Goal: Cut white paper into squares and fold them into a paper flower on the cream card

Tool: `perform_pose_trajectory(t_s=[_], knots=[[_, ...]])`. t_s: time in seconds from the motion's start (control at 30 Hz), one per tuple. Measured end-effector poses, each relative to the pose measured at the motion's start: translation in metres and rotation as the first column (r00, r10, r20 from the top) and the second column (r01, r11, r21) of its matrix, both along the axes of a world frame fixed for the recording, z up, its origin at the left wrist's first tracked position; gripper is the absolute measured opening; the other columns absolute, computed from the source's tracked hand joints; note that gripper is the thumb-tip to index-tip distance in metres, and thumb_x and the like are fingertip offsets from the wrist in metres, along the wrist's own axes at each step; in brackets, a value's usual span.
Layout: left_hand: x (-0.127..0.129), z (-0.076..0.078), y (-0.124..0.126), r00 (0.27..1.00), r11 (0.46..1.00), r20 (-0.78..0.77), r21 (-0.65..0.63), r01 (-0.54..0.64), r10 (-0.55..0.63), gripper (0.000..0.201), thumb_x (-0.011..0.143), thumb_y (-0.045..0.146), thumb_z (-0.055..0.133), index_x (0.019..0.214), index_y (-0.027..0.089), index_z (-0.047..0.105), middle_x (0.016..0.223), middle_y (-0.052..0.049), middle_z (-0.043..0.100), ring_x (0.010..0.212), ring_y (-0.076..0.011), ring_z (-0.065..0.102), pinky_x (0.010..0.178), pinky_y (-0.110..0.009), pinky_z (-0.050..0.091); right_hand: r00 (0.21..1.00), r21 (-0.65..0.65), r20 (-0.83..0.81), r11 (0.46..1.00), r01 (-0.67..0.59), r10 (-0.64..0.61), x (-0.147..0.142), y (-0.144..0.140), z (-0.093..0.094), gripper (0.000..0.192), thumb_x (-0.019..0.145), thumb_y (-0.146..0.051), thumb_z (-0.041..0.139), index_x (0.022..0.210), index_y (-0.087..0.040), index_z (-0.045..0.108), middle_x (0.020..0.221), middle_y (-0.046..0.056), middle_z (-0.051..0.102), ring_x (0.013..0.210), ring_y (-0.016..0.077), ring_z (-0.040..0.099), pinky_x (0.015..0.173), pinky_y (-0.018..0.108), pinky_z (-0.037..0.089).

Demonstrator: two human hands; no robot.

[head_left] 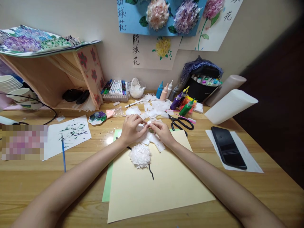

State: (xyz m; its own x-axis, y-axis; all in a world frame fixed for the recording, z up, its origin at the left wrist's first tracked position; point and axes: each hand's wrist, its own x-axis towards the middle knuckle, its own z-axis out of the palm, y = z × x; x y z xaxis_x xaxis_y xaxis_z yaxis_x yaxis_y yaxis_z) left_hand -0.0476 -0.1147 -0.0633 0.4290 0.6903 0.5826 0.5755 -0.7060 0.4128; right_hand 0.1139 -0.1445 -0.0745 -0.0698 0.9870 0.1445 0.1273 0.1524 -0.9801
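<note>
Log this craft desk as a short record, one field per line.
left hand: left hand pinches a white tissue piece
right hand: right hand grips the same piece
under hands: cream paper sheet bearing a white tissue flower
behind hands: loose tissue squares, black scissors
right side: black phone
left side: blue paintbrush

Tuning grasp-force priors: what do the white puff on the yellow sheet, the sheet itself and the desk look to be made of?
White puff: looks like tissue or thin paper, matte, with crumpled ruffled edges. Yellow sheet: likely card or thick paper, flat, matte, clean straight edges. Desk: wood or wood-look laminate, visible grain, slight sheen. Both hands, left hand and right hand, pinch similar white scraps.
</note>
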Motion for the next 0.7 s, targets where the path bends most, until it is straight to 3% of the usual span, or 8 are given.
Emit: perform_pose_trajectory(t_s=[0.27,0.7], knots=[[-0.0023,-0.0039,0.0051,0.999,0.998,0.031,-0.056,0.013,-0.011,0.012,0.074,0.024,0.06,0.064,0.019,0.058,0.066,0.002,0.054,0.072,-0.0142,0.051,0.071,-0.031,0.034,0.999,0.006,0.047,1.0,0.021,-0.021,-0.0036,-0.0013,-0.0019,0.017,0.074,-0.029,0.06,0.079,-0.014,0.067,0.078,0.005,0.063,0.072,0.016,0.055,0.066,0.027,0.041],[-0.0014,-0.004,0.0066,0.999,0.996,0.036,-0.083,0.028,-0.025,0.016,0.075,0.027,0.059,0.062,0.019,0.056,0.067,0.001,0.056,0.072,-0.0141,0.051,0.071,-0.031,0.035,0.996,0.026,0.074,0.999,0.042,-0.044,-0.0032,-0.001,-0.0042,0.016,0.073,-0.027,0.059,0.077,-0.014,0.066,0.074,0.004,0.062,0.069,0.0153,0.054,0.063,0.027,0.04]])
